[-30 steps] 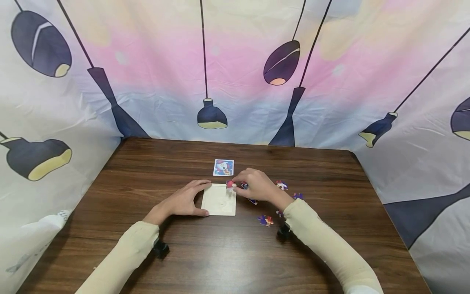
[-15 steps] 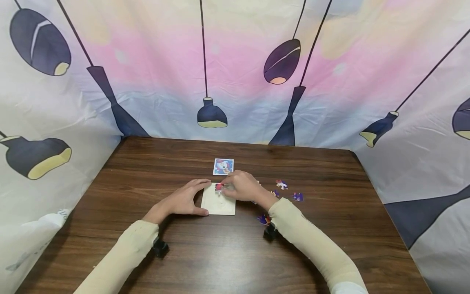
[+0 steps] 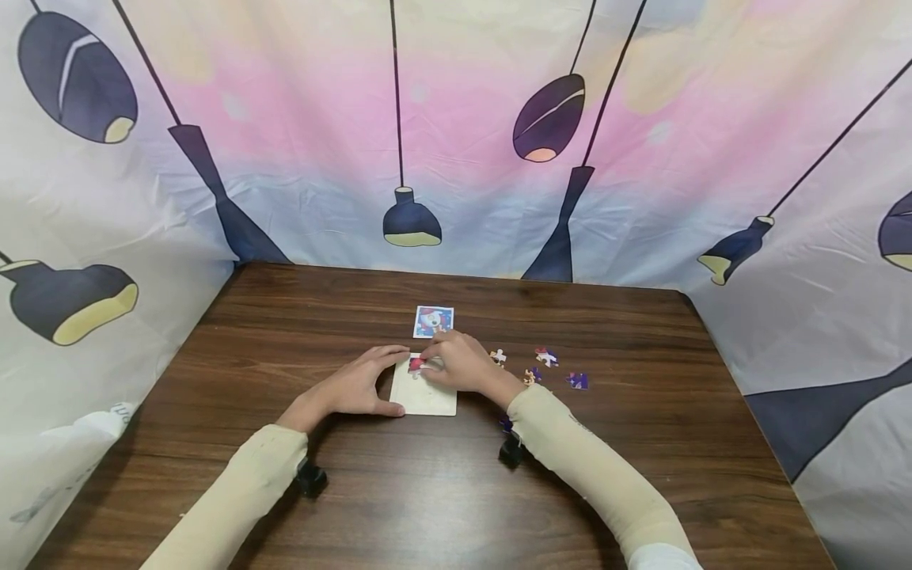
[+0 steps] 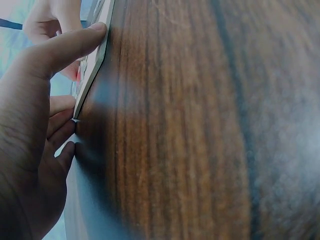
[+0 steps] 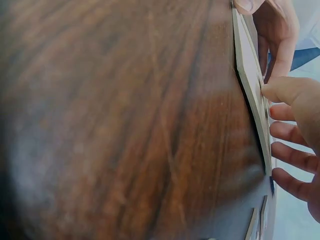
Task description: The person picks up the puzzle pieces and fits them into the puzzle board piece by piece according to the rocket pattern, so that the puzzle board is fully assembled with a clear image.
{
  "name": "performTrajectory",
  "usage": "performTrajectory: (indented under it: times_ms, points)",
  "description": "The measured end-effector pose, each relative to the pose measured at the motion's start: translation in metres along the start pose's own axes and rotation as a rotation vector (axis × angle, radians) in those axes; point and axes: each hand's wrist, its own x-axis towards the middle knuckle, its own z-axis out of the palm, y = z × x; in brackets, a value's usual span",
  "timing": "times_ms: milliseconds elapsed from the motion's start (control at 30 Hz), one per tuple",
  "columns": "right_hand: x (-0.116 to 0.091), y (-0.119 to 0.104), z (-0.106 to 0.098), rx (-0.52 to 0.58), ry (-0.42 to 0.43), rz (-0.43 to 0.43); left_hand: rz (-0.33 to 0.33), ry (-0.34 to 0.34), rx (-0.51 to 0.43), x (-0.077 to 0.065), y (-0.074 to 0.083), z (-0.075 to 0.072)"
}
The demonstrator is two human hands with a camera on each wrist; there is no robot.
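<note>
At the far left corner of a square cream board (image 3: 427, 402): one red-and-white jigsaw piece (image 3: 416, 365), pinched by the right hand (image 3: 461, 363). Left hand (image 3: 359, 385) grips the board's left side, thumb and fingers spread. Beyond: square printed card (image 3: 433, 321). Rightward: loose multicoloured jigsaw pieces (image 3: 547, 358).

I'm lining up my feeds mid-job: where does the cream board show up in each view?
Head: the cream board is below and slightly left of centre.
Left wrist: the cream board is at upper left, seen nearly edge-on.
Right wrist: the cream board is right of centre, also nearly edge-on.
Shared landmark: the left hand, touching the board in all three.
</note>
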Motion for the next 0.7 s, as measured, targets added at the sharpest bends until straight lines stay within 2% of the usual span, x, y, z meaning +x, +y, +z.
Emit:
performTrajectory:
  times_ms: [700]
  points:
    - [0.0077,-0.009,0.0045,0.007,0.005,0.013,0.01,0.005,0.009,-0.0007,0.0002,-0.001]
